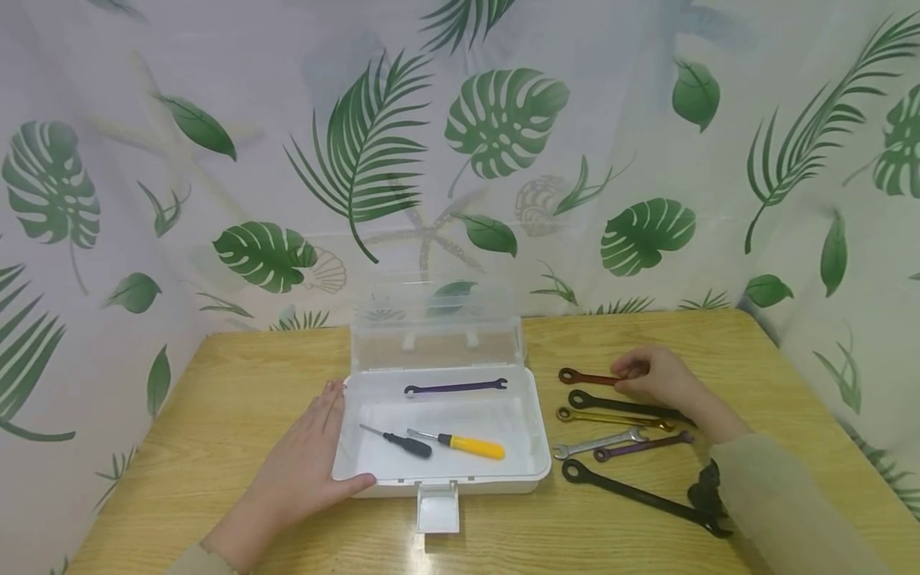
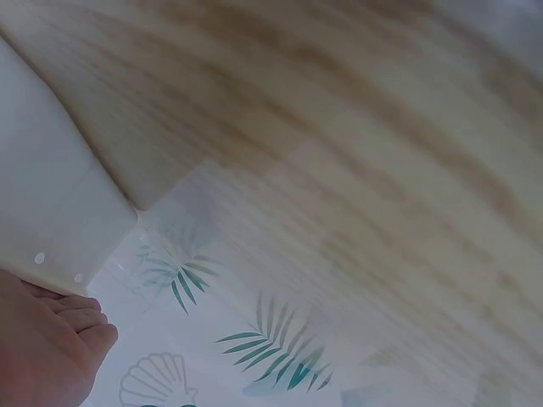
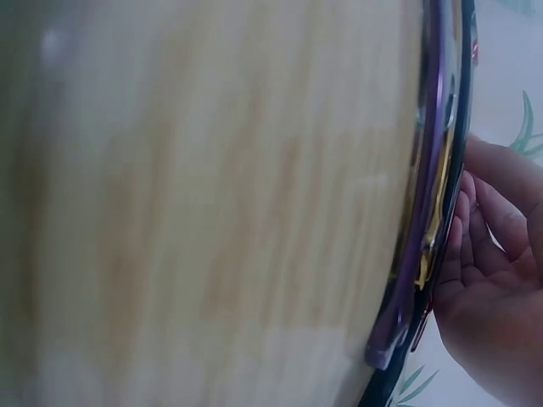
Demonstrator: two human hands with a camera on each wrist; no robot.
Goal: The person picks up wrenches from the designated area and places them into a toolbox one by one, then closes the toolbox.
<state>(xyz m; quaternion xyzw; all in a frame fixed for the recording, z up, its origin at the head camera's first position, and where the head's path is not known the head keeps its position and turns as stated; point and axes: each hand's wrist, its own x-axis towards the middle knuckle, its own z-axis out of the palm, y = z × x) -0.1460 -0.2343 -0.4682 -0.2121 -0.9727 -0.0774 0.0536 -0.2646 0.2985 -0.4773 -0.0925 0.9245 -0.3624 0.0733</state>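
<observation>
Both hands are at work on the wooden table (image 1: 237, 383): the right hand (image 1: 657, 377) has its fingers curled down onto the handle of the red wrench (image 1: 588, 377), the farthest back in a row of wrenches toward the table's right edge, though whether it actually grips it I cannot tell. Just in front lie a black wrench (image 1: 611, 403), a gold wrench (image 1: 611, 418), a silver wrench (image 1: 596, 443), a purple wrench (image 1: 643, 446) and a long black wrench (image 1: 632, 493). The left hand (image 1: 309, 455) rests flat, fingers straight, against the left rim of the open white toolbox (image 1: 528, 415) at the table's middle, which holds a dark purple wrench (image 1: 455, 387), a black screwdriver (image 1: 398, 441) and a yellow screwdriver (image 1: 460, 443).
</observation>
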